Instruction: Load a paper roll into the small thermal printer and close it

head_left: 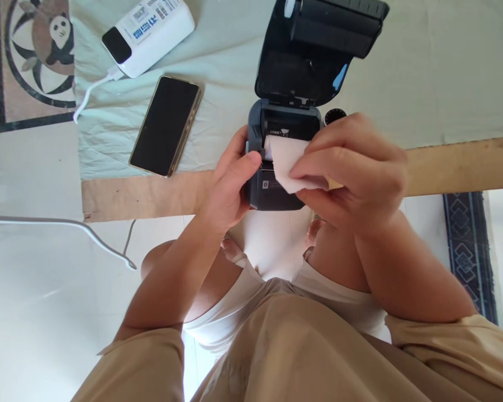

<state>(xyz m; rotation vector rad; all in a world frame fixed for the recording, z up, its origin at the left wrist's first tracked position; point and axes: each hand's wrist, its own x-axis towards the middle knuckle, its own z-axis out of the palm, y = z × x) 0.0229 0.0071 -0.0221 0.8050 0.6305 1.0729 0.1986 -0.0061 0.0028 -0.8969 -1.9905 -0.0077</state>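
Observation:
A small dark label printer (276, 192) is held over the table's front edge, its lid (291, 61) swung up and away from me. My left hand (237, 178) grips the printer's left side, thumb on the rim. Between the thumb and fingers of my right hand (347, 167) is the loose end of a white paper strip (287, 162). The strip comes up out of the printer's open compartment and bends toward me. My right fingers hide part of the printer's right side, and the paper covers much of the compartment.
A dark-screened phone (165, 125) lies on the pale green cloth (423, 72), left of the printer. Behind it is a white power bank (151, 36) with a white cable (94, 86). A small round black object (334, 115) sits behind my right hand. The wooden table edge (456, 167) runs across.

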